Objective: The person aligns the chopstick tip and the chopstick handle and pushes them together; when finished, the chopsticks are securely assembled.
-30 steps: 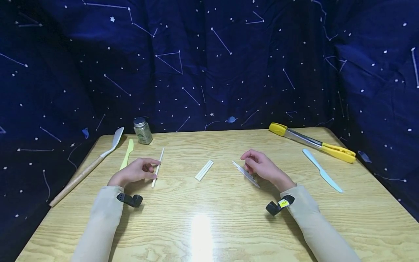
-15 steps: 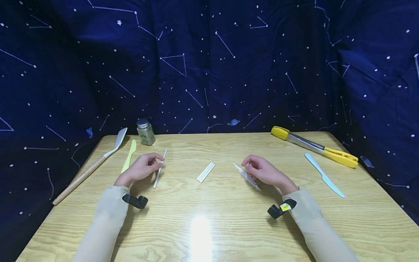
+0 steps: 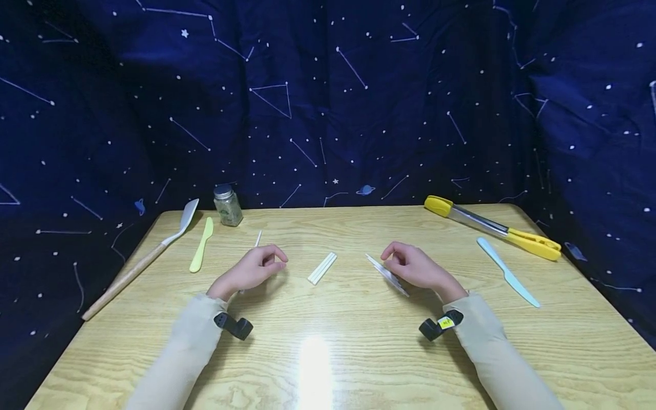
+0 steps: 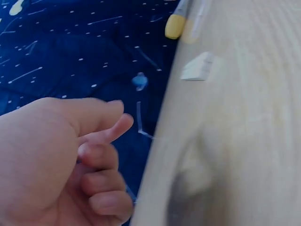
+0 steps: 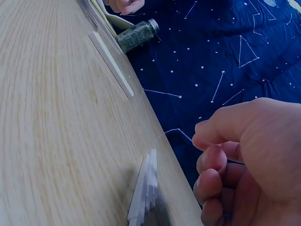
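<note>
A dark blue starry backdrop (image 3: 328, 131) hangs behind a wood-grained surface (image 3: 374, 359). A wooden-handled turner (image 3: 143, 263) lies along its left side, yellow tongs (image 3: 487, 225) at its far right. The left hand (image 3: 252, 269) hovers above the surface, loosely bent and holding nothing; the right hand (image 3: 416, 266) is also relaxed and free of any load. A lidded jar (image 3: 228, 207) stands near the back edge. Smallest are the white sticks: the middle sticks (image 3: 322, 269) lie side by side between the hands, the right sticks (image 5: 146, 183), ends staggered, lie just beneath the right hand, and the left stick (image 3: 258, 238) is partly hidden behind the left hand. For such slim pieces, I judge a low, level approach best, thumb and forefinger meeting lightly across the middle of the length. Sticks lying together could fan apart if squeezed unevenly, so both ends deserve watching.
</note>
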Demonstrator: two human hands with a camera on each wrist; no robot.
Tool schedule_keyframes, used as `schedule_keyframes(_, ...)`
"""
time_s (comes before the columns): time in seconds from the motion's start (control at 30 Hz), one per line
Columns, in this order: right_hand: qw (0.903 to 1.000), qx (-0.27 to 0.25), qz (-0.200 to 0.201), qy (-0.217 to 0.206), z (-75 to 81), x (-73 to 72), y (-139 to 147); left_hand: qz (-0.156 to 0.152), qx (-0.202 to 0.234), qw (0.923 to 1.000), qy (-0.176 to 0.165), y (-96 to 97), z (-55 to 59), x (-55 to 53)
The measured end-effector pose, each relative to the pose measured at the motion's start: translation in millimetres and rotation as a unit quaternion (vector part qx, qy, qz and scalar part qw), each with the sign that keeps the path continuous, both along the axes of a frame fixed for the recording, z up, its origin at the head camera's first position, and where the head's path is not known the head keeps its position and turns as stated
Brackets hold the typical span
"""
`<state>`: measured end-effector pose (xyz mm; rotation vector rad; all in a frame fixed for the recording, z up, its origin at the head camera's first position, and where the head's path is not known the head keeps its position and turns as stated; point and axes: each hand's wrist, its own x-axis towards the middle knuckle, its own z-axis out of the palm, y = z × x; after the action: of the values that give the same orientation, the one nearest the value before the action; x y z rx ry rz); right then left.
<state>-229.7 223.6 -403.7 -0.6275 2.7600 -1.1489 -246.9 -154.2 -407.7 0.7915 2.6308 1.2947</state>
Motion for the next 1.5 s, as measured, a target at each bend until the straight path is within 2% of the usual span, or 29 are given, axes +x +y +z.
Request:
schedule_keyframes(0.17,0.9999,0.014,-0.002,0.001,-3.9,-0.4,-1,0.037,0.011,0.9992,-0.005,12.0,-16.3,2.6)
schedule_keyframes(0.3,0.9998,0.018,-0.007,0.003,-6.1,0.5,0,0.046,0.009,0.9989,-0.001,24.5,-24.7,5.3)
schedule_keyframes(0.47,0.9997,0.022,-0.012,0.004,-7.5,0.7,-2,0.066,-0.019,0.9966,0.044,36.6,-30.6,6.0)
schedule_keyframes(0.57,0.9995,0.028,-0.01,-0.002,-7.6,1.6,-5,0.081,-0.018,0.9945,0.064,40.9,-33.1,6.7)
schedule_keyframes(0.73,0.9987,0.04,-0.028,-0.01,-6.3,4.0,-8,0.085,-0.017,0.9913,0.099,50.2,-37.6,9.0)
schedule_keyframes(1.07,0.9976,0.061,-0.032,-0.005,-7.7,5.4,-9,0.096,-0.06,0.9822,0.15,63.5,-46.5,13.4)
schedule_keyframes(1.3,0.9965,0.079,-0.023,0.01,-6.2,6.7,-8,0.093,-0.052,0.9833,0.147,62.4,-47.5,14.2)
schedule_keyframes(1.5,0.9883,0.151,-0.023,-0.003,2.8,7.6,-5,0.089,-0.044,0.985,0.141,59.3,-47.9,13.1)
